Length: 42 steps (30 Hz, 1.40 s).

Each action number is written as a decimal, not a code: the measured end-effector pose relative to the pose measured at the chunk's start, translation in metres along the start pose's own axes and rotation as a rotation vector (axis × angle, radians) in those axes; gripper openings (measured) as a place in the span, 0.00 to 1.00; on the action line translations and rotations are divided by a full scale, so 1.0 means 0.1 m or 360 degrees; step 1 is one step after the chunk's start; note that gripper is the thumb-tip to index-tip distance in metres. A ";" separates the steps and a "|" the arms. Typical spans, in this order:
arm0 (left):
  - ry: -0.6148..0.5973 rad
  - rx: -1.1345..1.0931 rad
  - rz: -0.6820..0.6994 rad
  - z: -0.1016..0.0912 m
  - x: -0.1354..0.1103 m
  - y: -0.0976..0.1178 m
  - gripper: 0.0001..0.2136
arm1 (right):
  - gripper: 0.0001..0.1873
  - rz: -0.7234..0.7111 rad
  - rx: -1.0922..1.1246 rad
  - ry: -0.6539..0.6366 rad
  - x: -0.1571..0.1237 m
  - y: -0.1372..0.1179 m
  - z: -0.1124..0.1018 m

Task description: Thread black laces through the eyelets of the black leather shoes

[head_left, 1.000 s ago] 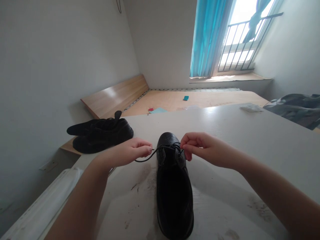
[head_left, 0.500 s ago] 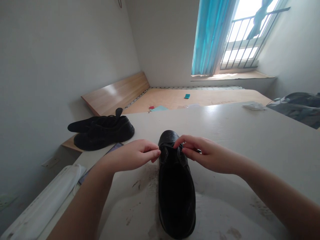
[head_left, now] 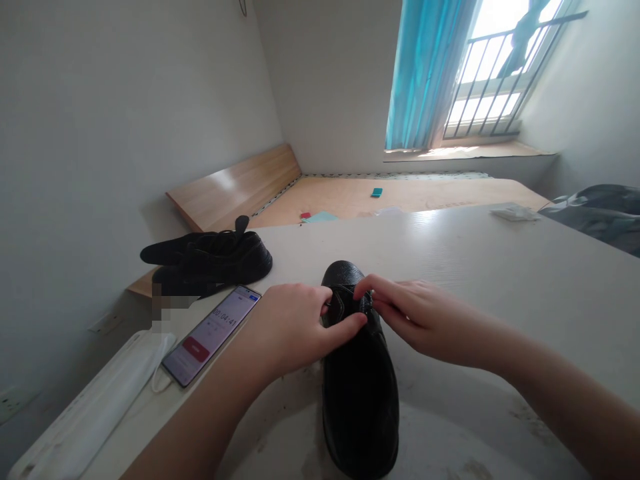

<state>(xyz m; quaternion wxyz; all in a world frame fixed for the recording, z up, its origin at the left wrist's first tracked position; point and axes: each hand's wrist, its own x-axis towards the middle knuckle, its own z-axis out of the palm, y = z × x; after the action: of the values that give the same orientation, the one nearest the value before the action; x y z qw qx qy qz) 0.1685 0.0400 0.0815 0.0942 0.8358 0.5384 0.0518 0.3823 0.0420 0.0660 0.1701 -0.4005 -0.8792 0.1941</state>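
Note:
A black leather shoe point(head_left: 360, 413) stands upright on the white tabletop in front of me, its toe pointing away and its opening towards me. My left hand point(head_left: 300, 327) is at the shoe's left side, fingers curled by the left eyelet flap and thumb stretched across the tongue. At the right eyelet flap, my right hand point(head_left: 405, 307) has its fingers drawn together on the black shoelace point(head_left: 345, 288). Much of the lace is hidden by my fingers. A second black shoe point(head_left: 220, 260) lies at the left back, with a black insole point(head_left: 163, 252) beside it.
A phone point(head_left: 210, 337) showing a timer lies left of my left forearm, near a white elongated object point(head_left: 95, 407) and cable. A clear plastic packet point(head_left: 515, 212) rests at the table's point(head_left: 475, 267) far right. Beyond is a wooden bed board point(head_left: 340, 193).
My left hand has moved right and its thumb has swung over the shoe's tongue. The right hand stays at the right flap. More of the phone shows, and the view has shifted slightly.

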 end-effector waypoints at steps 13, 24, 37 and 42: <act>0.0106 0.0366 -0.0148 -0.02 -0.10 0.19 0.13 | 0.15 -0.0024 -0.0462 0.0126 -0.03 -0.28 0.17; -0.0077 -0.0012 -0.0062 -0.16 -0.13 0.05 0.10 | 0.12 0.0435 -0.0520 0.0008 0.02 -0.42 0.23; -0.0101 -0.0487 0.0112 -0.22 -0.16 -0.15 0.08 | 0.09 0.0334 -0.0649 0.0287 0.02 -0.45 0.29; 0.0173 -0.1143 0.0374 -0.24 -0.14 -0.14 0.07 | 0.07 -0.0176 -0.0338 0.0756 -0.03 -0.53 0.12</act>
<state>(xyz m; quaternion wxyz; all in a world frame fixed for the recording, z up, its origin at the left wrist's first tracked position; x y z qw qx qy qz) 0.1459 0.0354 0.1018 0.3459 0.8015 0.3907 0.2920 0.3451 0.0051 0.0809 0.3390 -0.4018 -0.8506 -0.0083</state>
